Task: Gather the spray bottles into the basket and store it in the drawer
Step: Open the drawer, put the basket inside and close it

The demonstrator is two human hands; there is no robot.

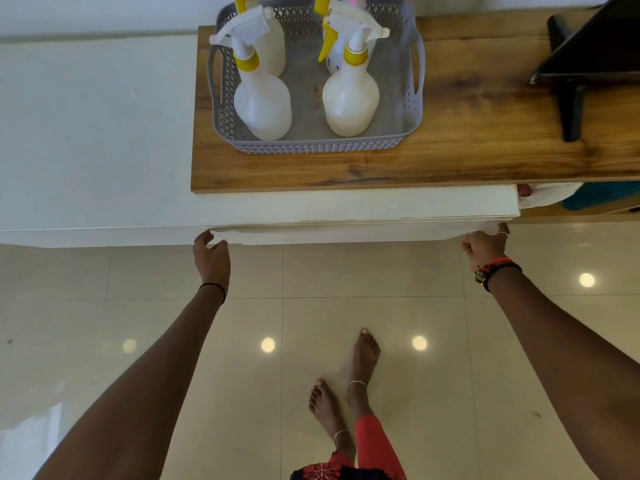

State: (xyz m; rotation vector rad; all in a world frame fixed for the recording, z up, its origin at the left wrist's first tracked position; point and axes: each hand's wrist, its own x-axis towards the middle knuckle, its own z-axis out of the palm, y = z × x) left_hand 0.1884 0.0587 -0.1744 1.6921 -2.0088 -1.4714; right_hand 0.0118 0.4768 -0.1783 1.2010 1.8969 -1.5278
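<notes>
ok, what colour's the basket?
The basket is grey, with perforated lattice-pattern walls; it shows best in the head view.

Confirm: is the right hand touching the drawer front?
Touching. The head view shows the right hand curled under the lower edge of the drawer front, with no gap visible.

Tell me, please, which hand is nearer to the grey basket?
Left. The left hand sits below the left corner of the basket; the right hand lies beyond its right side.

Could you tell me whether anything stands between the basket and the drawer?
Yes, the drawer shows no opening yet; the left hand and right hand are at its lower edge, and the basket sits on the wooden top above.
</notes>
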